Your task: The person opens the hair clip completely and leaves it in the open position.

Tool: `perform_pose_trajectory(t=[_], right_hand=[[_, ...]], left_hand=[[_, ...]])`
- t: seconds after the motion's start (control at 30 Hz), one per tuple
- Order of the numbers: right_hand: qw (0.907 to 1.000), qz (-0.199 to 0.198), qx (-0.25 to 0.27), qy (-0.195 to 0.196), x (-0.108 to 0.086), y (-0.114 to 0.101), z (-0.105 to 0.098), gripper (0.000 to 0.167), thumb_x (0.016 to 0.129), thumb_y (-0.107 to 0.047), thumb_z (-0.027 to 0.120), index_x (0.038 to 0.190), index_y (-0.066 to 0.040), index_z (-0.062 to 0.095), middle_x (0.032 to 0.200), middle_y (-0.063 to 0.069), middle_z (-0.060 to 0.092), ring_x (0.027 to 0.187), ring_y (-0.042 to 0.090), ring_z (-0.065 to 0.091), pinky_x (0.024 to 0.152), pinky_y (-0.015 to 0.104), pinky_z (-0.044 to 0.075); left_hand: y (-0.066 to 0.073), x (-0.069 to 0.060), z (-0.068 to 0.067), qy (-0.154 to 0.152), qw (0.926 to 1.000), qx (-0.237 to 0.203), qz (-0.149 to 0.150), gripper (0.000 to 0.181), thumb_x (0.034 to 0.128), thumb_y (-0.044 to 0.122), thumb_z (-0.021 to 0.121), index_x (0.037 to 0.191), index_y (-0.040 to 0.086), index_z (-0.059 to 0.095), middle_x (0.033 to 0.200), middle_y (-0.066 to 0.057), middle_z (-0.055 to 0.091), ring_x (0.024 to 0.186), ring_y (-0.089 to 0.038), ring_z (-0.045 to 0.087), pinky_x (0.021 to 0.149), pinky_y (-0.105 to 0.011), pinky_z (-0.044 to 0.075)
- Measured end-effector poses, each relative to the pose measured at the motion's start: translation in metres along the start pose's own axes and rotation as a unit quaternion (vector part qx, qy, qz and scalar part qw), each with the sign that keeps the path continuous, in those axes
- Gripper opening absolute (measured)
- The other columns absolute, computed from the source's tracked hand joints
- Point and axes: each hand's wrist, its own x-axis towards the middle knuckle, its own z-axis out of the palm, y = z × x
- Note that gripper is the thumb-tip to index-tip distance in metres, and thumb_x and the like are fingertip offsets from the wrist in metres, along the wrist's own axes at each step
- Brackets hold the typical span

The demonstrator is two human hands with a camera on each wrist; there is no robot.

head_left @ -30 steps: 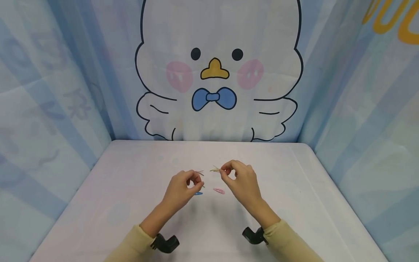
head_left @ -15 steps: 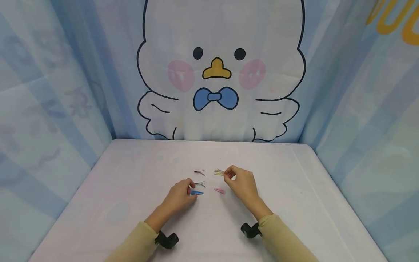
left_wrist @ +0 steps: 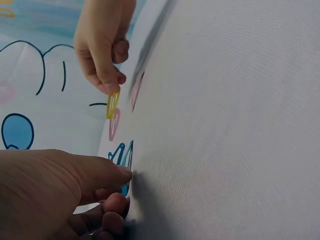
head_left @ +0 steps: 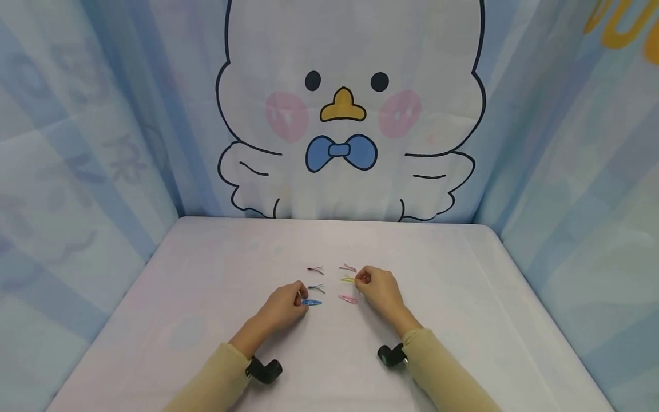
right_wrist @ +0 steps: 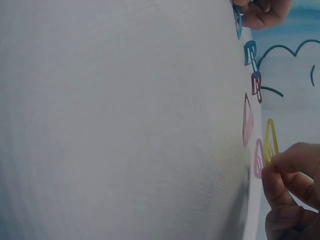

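My left hand (head_left: pixel 283 306) pinches a blue snap hair clip (head_left: pixel 312 302) at the near end of the left row, thumb on one side and fingers on the other in the left wrist view. My right hand (head_left: pixel 380 290) holds a yellow hair clip (right_wrist: pixel 270 140) between thumb and fingertips, in the middle of the right row. Just behind the yellow clip lies a pink hair clip (head_left: pixel 348 268), with a second pink clip (head_left: pixel 348 300) in front of it. Beyond the left hand sit another blue clip (head_left: pixel 316 288) and a dark red clip (head_left: pixel 315 269), both splayed.
The clips lie in two short rows on a pale table (head_left: pixel 216 252). A curtain (head_left: pixel 334 189) with a cartoon bird hangs behind its far edge, and more curtains flank the sides. Black wrist cameras (head_left: pixel 264 371) sit on both wrists.
My left hand has come down and nearer, onto the near blue clip, leaving the other blue clip lying. My right hand has drawn nearer with the yellow clip, the rear pink clip now apart from it.
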Motion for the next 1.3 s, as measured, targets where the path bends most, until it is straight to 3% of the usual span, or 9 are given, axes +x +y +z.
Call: perform_pose_trajectory(t=[0.3, 0.47, 0.7, 1.07, 1.3], right_hand=[[0.9996, 0.009, -0.026, -0.001, 0.003, 0.003, 0.005, 0.005, 0.088, -0.017, 0.075, 0.086, -0.013, 0.075, 0.075, -0.004, 0.067, 0.070, 0.013, 0.059, 0.073, 0.035, 0.046], [0.9986, 0.008, -0.051, -0.010, 0.003, 0.005, 0.006, 0.008, 0.088, -0.022, 0.077, 0.086, -0.015, 0.075, 0.077, -0.007, 0.070, 0.075, 0.014, 0.063, 0.078, 0.041, 0.040], [0.9984, 0.020, -0.049, -0.020, 0.002, 0.004, 0.004, 0.006, 0.087, -0.021, 0.079, 0.087, -0.017, 0.074, 0.076, -0.007, 0.069, 0.075, 0.014, 0.061, 0.078, 0.041, 0.036], [0.9983, 0.032, -0.041, -0.025, 0.001, 0.005, -0.002, 0.007, 0.088, -0.021, 0.079, 0.090, -0.016, 0.074, 0.077, -0.006, 0.071, 0.079, 0.017, 0.064, 0.083, 0.044, 0.036], [0.9976, 0.040, -0.042, -0.038, 0.003, 0.001, -0.005, 0.008, 0.088, -0.022, 0.079, 0.091, -0.016, 0.074, 0.078, -0.006, 0.070, 0.080, 0.017, 0.063, 0.083, 0.043, 0.036]], left_hand=[[-0.005, -0.001, 0.002, 0.014, 0.9998, 0.002, 0.017, 0.014, 0.0916, 0.007, 0.072, 0.101, 0.011, 0.063, 0.077, 0.003, 0.052, 0.070, -0.012, 0.047, 0.065, -0.029, 0.038], [-0.004, -0.001, 0.002, 0.011, 0.9996, 0.010, 0.023, 0.013, 0.0923, 0.007, 0.072, 0.101, 0.010, 0.063, 0.077, 0.003, 0.052, 0.069, -0.013, 0.046, 0.065, -0.029, 0.037], [-0.001, -0.003, 0.003, 0.011, 0.9996, 0.019, 0.019, 0.012, 0.0929, 0.007, 0.072, 0.100, 0.010, 0.063, 0.079, 0.002, 0.052, 0.071, -0.014, 0.047, 0.066, -0.029, 0.039], [0.001, -0.006, 0.009, 0.047, 0.9980, 0.035, 0.024, 0.012, 0.0909, 0.004, 0.074, 0.098, 0.009, 0.065, 0.085, 0.001, 0.054, 0.078, -0.013, 0.048, 0.070, -0.028, 0.043], [0.003, -0.008, 0.008, 0.051, 0.9978, 0.039, 0.017, 0.010, 0.0910, 0.004, 0.074, 0.095, 0.010, 0.067, 0.089, 0.000, 0.057, 0.080, -0.012, 0.051, 0.073, -0.029, 0.047]])
